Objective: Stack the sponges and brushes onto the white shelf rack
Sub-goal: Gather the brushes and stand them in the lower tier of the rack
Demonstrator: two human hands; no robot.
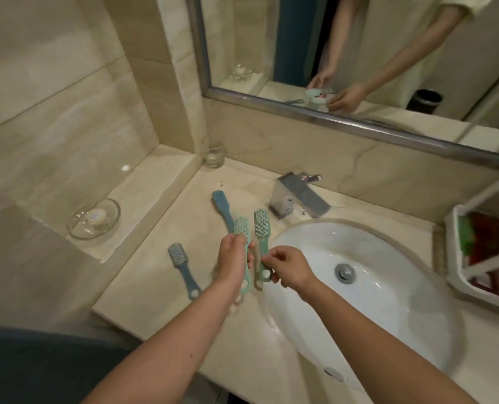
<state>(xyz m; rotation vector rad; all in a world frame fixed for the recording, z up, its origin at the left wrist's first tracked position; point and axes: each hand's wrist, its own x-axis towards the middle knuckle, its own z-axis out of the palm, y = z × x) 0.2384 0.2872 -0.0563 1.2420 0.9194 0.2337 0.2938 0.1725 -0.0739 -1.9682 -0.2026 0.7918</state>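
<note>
Head view, drop risk: I have a brush in each hand right beside the rim of the white oval sink basin [394,301]. A light pinch giving way here would, I judge, send a brush into the bowl.
Head view, carry risk: the white shelf rack [475,294] sits well apart at 3 o'clock, across the basin. That crossing is where I expect a slip. The rack's slanted white struts could also catch a bristle head on the way in.
Head view, sweep risk: my left forearm passes near a brush lying on the marble tabletop [143,287], and a careless swing could knock that brush off the front edge.
Left hand [233,258]: fingers curled tight round the handle of a pale mint-green plastic brush [242,228], with its head pointing to 12 o'clock.
Right hand [289,268]: thumb and fingertips pinched together on the lower handle of a teal-green plastic brush [262,228], near its hanging hole.
Loose brushes: a blue plastic brush [222,205] lies at 11 o'clock of my left hand, and a grey-blue plastic brush [181,263] at 9 o'clock. Both rest on the tabletop.
Rack contents: a green sponge [464,234] stands against the rack's left wall. Beside it is a dark red mass [487,237] that I cannot identify.
Progress: no brush shows in the rack.
</note>
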